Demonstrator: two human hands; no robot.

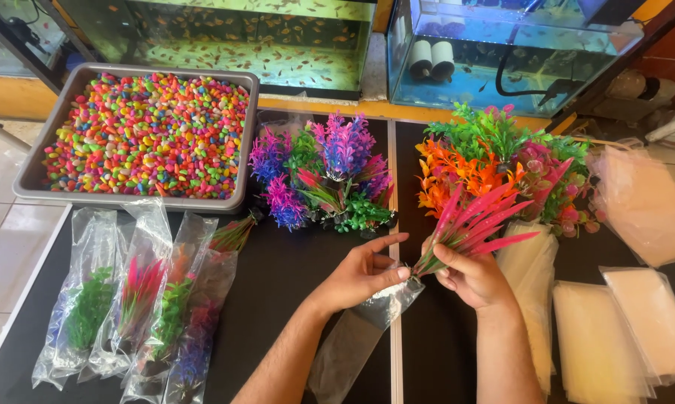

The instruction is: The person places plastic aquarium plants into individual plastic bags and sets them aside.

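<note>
- At the near edge of the black table, a clear plastic bag lies lengthwise, its open mouth lifted toward the hands.
- The left hand pinches the mouth of the bag between thumb and fingers, index finger stretched out above it.
- The right hand is closed around the base of a pink plastic plant; the leaves fan up and to the right, and the base sits right at the bag's mouth, not yet inside as far as I can tell.
- Risk, as I judge it: the spread leaves could catch on the thin film and fold or tear it if the mouth sags shut, since only one hand keeps it open.
- Along the near left edge lie four bagged plants, side by side; a stack of empty bags sits at the near right edge.
- A swing of the right elbow might scatter those loose, slippery bags.
- Mid-table stand a purple and green plant cluster and an orange, green and pink cluster.
- At the far left corner rests a grey tray of coloured pebbles, overhanging the edge; a knock could spill it.
- Beyond the table stand fish tanks.
</note>
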